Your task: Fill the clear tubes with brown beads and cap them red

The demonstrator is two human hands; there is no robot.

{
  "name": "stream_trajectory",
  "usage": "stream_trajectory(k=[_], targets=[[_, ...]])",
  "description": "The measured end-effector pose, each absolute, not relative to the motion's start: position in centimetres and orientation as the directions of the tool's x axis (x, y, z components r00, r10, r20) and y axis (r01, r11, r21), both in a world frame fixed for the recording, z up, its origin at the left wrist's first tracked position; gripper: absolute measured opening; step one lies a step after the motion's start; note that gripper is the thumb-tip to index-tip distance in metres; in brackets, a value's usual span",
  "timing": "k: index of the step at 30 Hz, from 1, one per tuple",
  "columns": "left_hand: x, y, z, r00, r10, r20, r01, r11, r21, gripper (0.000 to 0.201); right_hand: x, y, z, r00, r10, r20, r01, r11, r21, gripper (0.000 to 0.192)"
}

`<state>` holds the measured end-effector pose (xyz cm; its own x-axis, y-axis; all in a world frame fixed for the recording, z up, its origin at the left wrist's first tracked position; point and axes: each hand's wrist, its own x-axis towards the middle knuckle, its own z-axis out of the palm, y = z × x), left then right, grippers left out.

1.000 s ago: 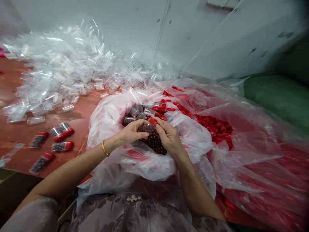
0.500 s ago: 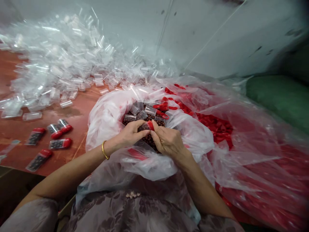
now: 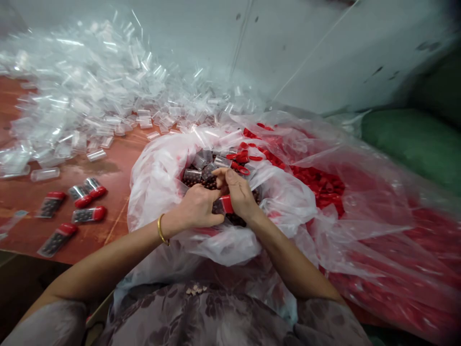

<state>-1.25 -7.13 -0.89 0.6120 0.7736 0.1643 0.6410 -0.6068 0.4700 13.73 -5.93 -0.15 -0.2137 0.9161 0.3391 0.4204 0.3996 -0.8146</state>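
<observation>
Left hand [image 3: 196, 207] pinches the red-capped tube [image 3: 218, 207] between thumb and fingers, body to the left, red cap [image 3: 226, 204] toward the right palm. Right hand [image 3: 241, 194] arches over the cap end, fingers curled inward just beyond the tube; can't tell if they grip anything or if the palm touches the cap. Tube is right above the dark beads [image 3: 236, 220] in the white bag [image 3: 149, 168], so I'd work low there: any spill should drop back in. Hold the body firm, not hard; clear wall probably flexes. Any push on the cap should run straight along the tube; a skewed one could leave it tilted. Check for beads caught under the rim. Loose clear tubes [image 3: 192, 175] lie just beyond the fingers, so mind the knuckles. Five capped tubes [image 3: 89, 215] lie on the table [image 3: 118, 185], well left of the left fingers.
</observation>
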Motion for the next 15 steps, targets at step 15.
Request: stream_trajectory(k=[15], targets=[[-3.1, -8.0, -0.7, 0.413, 0.764, 0.496, 0.634, -0.632, 0.446, 0.023, 13.2, -4.5, 1.1, -0.103, 0.923, 0.371, 0.561, 0.362, -0.745, 0.056]])
